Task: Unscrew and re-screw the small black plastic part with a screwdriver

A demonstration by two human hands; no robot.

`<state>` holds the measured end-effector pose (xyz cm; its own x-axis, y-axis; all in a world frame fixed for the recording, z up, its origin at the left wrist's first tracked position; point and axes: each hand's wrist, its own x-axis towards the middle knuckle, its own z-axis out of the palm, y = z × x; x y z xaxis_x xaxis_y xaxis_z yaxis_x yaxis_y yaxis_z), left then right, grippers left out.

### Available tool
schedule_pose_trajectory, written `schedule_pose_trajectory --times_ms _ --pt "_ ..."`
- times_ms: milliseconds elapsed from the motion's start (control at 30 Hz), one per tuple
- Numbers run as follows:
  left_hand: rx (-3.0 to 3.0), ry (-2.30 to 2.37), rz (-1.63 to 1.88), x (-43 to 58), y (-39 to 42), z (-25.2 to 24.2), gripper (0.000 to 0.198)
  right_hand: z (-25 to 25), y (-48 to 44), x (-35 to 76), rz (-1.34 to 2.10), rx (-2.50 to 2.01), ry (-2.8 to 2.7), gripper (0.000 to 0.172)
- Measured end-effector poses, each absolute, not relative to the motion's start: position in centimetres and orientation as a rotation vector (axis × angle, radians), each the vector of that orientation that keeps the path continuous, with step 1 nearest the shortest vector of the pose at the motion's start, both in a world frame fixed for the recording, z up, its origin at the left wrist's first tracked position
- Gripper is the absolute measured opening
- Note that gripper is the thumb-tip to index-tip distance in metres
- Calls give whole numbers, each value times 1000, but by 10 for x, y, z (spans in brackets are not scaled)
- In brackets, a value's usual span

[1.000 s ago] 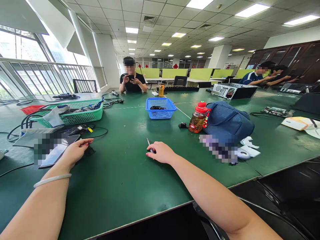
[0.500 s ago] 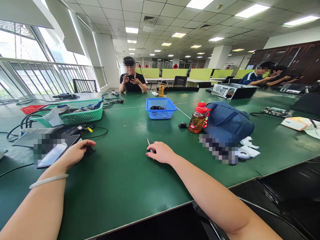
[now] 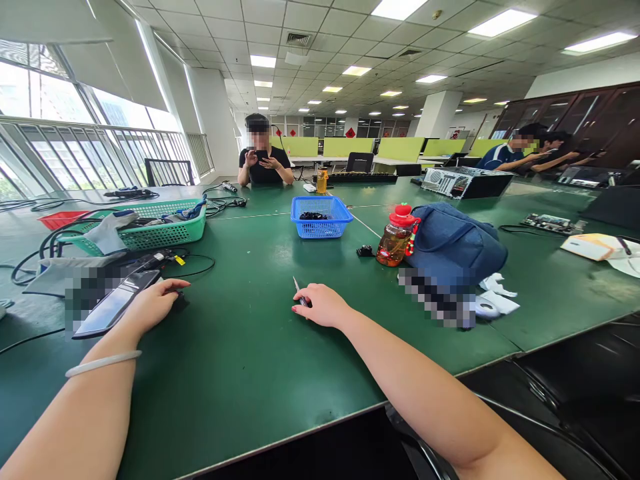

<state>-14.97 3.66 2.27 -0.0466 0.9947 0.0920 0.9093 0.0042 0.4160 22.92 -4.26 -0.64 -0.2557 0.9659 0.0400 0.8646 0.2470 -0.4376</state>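
My left hand (image 3: 150,305) rests on the green table (image 3: 240,360) with its fingers curled over a small black object (image 3: 180,301), right beside a dark phone-like slab (image 3: 113,308). A pale bangle (image 3: 103,363) sits on that wrist. My right hand (image 3: 323,305) lies in the middle of the table, closed on a thin metal-tipped tool (image 3: 299,289) whose tip points away from me.
A blue basket (image 3: 321,216) and a green basket (image 3: 145,227) with cables stand farther back. A red-lidded bottle (image 3: 397,237), a blue bag (image 3: 457,243) and white scraps (image 3: 495,293) lie to the right. A person sits across the table; two others sit at the far right.
My left hand has closed down over the small black object by the dark slab. My right hand has stayed put.
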Motion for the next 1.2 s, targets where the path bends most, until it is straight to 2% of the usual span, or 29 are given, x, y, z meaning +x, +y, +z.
schedule_pose_trajectory --times_ms 133,267,733,1200 --pt "2185 2118 271 -141 32 32 50 -4 -44 228 491 -1702 -2218 32" --pt "2169 2195 148 -134 28 35 43 -2 -44 228 497 -1704 -2214 32" --pt "2114 2275 218 -132 28 28 33 -4 -44 227 482 -1704 -2218 33" --pt "2006 2392 325 -131 27 28 39 -4 -44 228 499 -1712 -2213 31"
